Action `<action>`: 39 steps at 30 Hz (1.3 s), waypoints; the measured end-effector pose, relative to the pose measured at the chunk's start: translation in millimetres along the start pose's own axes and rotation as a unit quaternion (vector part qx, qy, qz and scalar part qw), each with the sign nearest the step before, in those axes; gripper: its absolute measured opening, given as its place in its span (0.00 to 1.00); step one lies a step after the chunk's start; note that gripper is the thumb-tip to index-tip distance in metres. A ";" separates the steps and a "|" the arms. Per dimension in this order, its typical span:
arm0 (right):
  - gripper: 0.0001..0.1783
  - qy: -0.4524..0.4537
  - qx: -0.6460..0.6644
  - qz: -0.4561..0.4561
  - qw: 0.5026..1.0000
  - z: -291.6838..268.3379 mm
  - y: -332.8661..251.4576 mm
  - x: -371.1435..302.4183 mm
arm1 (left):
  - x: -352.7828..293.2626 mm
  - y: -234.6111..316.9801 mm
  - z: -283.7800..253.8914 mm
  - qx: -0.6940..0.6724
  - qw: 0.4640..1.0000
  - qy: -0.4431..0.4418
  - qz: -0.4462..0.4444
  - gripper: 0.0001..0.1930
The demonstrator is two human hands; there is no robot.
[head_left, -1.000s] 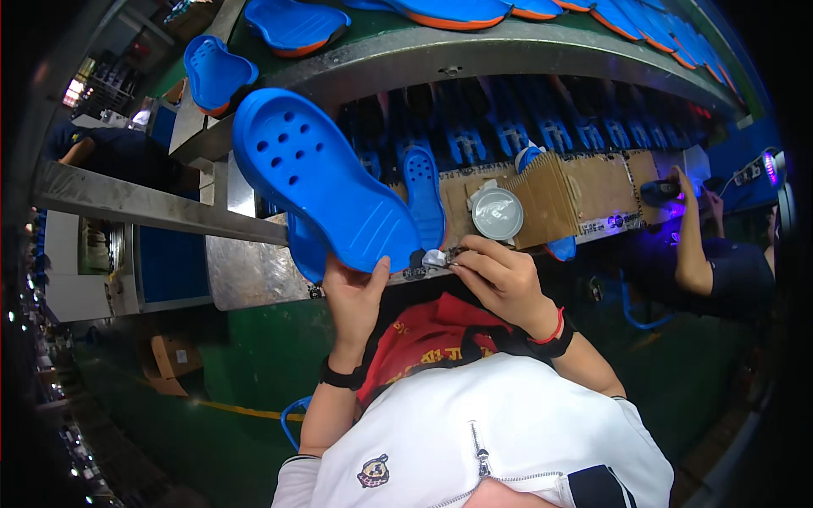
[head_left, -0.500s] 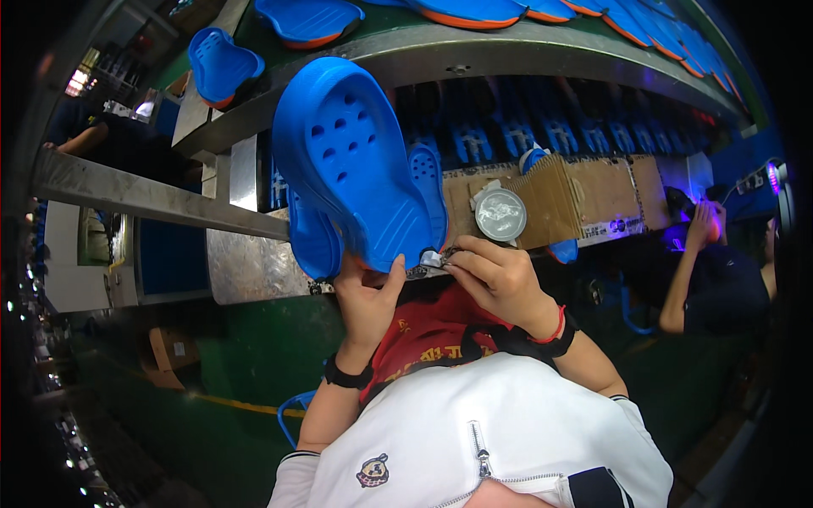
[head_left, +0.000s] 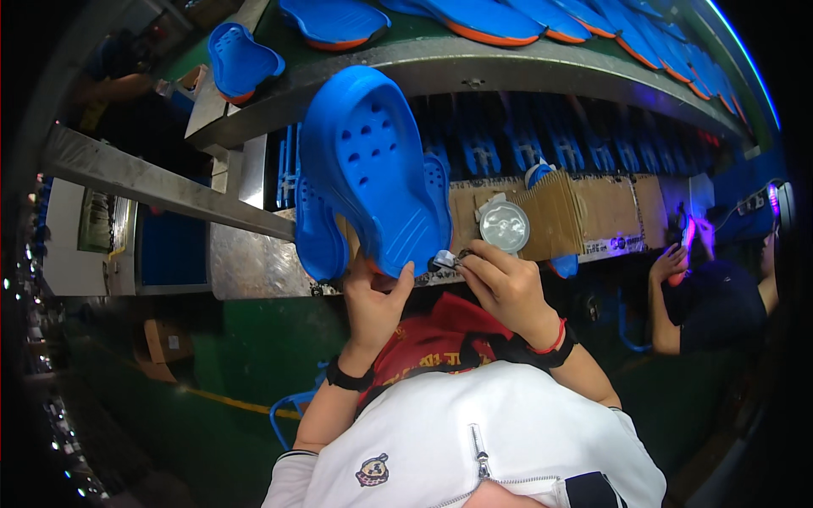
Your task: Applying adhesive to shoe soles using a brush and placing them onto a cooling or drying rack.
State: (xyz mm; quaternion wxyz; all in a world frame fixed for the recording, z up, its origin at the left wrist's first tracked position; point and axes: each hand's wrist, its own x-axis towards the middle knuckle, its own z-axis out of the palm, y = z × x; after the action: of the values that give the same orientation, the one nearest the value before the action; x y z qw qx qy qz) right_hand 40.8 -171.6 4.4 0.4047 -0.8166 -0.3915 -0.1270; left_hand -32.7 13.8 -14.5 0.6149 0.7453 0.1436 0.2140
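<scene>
My left hand (head_left: 378, 292) grips the heel end of a blue clog (head_left: 373, 161), its thumb on top. The clog is tilted up, with its row of holes towards the far side and a little orange at the near edge. My right hand (head_left: 508, 288) pinches a small thin tool with a white wad (head_left: 445, 259) at its end, close by the clog's heel; whether the wad touches it I cannot tell. Just beyond the right hand, a round tub (head_left: 505, 227) with a whitish inside stands on cardboard. Smaller blue pieces (head_left: 320, 239) lie on the bench beside and behind the clog.
A metal-edged conveyor (head_left: 474, 63) carries several blue clogs with orange soles across the back. Below it stands a row of blue parts (head_left: 567, 144). A metal bar (head_left: 161, 186) crosses at left. On the right, a co-worker (head_left: 716, 296) handles a piece under purple light.
The view has shifted slightly, so the whole scene sits a little to the right. Both hands keep their grips. The co-worker's hands have moved apart around a lit piece.
</scene>
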 end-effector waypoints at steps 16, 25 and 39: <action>0.07 0.067 0.031 0.117 0.990 -27.0 6.6 -15.9 | 131.6 86.9 -95.6 0.044 0.987 0.077 0.136 0.27; 0.06 0.065 0.049 0.115 0.990 -21.6 6.1 -28.3 | 229.1 124.2 -146.1 0.251 0.958 0.139 0.013 0.23; 0.06 0.056 0.076 0.137 0.986 -18.1 8.4 -28.1 | 279.7 94.2 -122.9 0.052 0.995 0.031 -0.074 0.16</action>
State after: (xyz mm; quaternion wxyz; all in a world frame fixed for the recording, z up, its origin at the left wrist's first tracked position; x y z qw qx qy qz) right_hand 30.4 -203.5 -3.5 0.5007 -0.8210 -0.2609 -0.0852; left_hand 144.3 233.3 136.2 0.5849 0.7564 0.2281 0.1835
